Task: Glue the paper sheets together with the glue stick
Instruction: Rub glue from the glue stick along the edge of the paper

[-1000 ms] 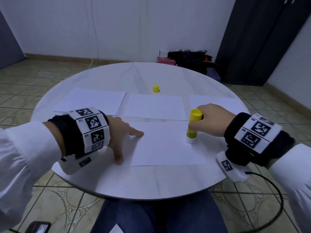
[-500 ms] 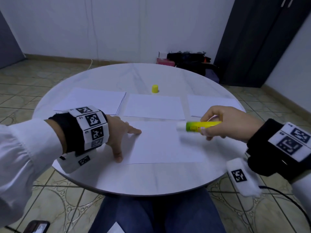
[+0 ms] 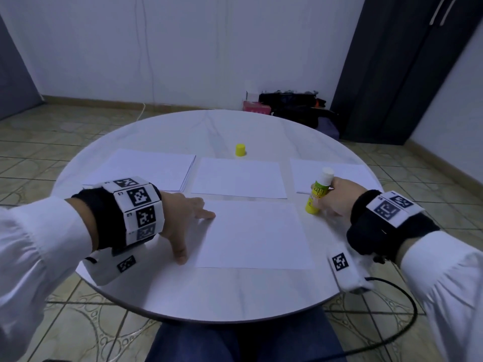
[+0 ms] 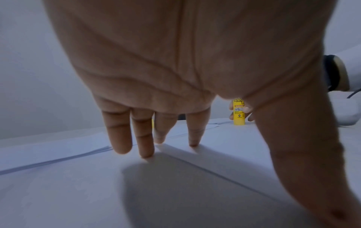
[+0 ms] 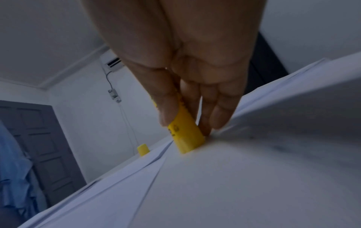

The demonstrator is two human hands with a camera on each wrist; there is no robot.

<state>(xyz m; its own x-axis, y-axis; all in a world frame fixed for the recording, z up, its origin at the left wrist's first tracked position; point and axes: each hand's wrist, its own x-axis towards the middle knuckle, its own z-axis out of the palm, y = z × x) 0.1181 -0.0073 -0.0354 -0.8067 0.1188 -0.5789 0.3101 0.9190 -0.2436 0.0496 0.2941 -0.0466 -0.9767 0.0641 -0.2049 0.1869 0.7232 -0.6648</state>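
A white paper sheet (image 3: 254, 232) lies at the near middle of the round white table (image 3: 222, 293). My left hand (image 3: 187, 223) rests on the sheet's left edge with fingers spread and straight; its fingertips (image 4: 145, 152) press the paper (image 4: 234, 151). My right hand (image 3: 338, 197) grips the yellow glue stick (image 3: 317, 193), which stands base down on the table right of the sheet, its white glue end up. In the right wrist view thumb and fingers pinch the glue stick (image 5: 184, 131). The yellow cap (image 3: 240, 149) stands apart at the far middle.
A stack of paper (image 3: 146, 168) lies at the far left, a single sheet (image 3: 239, 177) in the far middle, and more paper (image 3: 334, 173) at the far right behind the glue stick. Dark bags (image 3: 295, 105) sit on the floor beyond the table.
The right hand lifted the glue stick off the sheet, turned it over from glue end down to base down, and set it on the table right of the sheet. The left hand stayed put.
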